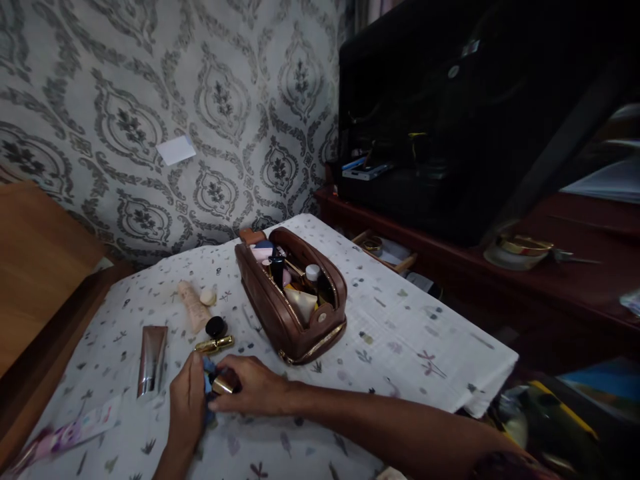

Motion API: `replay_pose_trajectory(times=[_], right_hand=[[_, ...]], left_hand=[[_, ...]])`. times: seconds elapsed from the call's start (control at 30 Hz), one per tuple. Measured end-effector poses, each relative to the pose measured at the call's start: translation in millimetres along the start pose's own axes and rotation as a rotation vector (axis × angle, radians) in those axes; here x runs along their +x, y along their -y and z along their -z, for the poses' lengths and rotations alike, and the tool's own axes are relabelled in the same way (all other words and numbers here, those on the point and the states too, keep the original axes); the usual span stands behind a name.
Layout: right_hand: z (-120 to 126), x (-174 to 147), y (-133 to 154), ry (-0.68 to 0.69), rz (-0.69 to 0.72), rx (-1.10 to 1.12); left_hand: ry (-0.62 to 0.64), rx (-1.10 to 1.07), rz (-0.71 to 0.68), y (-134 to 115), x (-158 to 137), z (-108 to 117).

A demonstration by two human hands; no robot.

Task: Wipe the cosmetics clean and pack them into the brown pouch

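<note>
My right hand (255,385) is closed around a small dark cosmetic container with a shiny gold cap (226,385). My left hand (186,399) presses in from the other side, its fingers together against something blue and soft-looking, like a cloth (208,367). Much of the blue thing is hidden between the hands. Just beyond my fingers lie a gold tube (214,344) and a round black-topped item (216,326). A brown cosmetic bag (280,317) stands unzipped past my right hand, filled with tubes and bottles.
Left of my hands lies a brownish tube with a silver cap (152,360). A beige tube (193,305) and a small round pale item (208,296) lie farther back. A purple-and-pink package (75,430) is at lower left. A large black screen (450,133) stands right.
</note>
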State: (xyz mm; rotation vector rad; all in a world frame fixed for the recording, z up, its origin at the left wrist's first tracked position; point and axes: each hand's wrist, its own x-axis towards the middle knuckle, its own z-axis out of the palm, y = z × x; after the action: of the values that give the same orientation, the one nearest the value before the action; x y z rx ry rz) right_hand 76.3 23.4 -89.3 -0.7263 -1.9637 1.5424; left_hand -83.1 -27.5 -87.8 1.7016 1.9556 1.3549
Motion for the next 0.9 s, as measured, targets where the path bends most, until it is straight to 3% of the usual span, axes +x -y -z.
replay_pose_trajectory(times=[0.2, 0.33, 0.43, 0.67, 0.9], right_hand=[[-10.0, -0.3, -8.5, -0.066, -0.059, 0.136], [-13.6, 5.2, -16.7, 0.130, -0.190, 0.555], [-12.9, 8.2, -19.4, 0.224, -0.214, 0.725], [-6.3, 4.9, -11.1, 0.294, -0.312, 0.901], [-8.2, 2.3, -7.9, 0.320, -0.244, 0.843]], left_hand=[[-0.007, 0.028, -0.029, -1.0, 0.3, 3.0], [0.017, 0.007, -0.017, 2.0, 0.4, 4.8], [0.027, -0.032, 0.034, -0.2, -0.4, 6.7], [0.034, -0.115, 0.112, -13.3, 0.1, 10.8], [-0.024, -0.180, 0.198, -14.8, 0.9, 9.9]])
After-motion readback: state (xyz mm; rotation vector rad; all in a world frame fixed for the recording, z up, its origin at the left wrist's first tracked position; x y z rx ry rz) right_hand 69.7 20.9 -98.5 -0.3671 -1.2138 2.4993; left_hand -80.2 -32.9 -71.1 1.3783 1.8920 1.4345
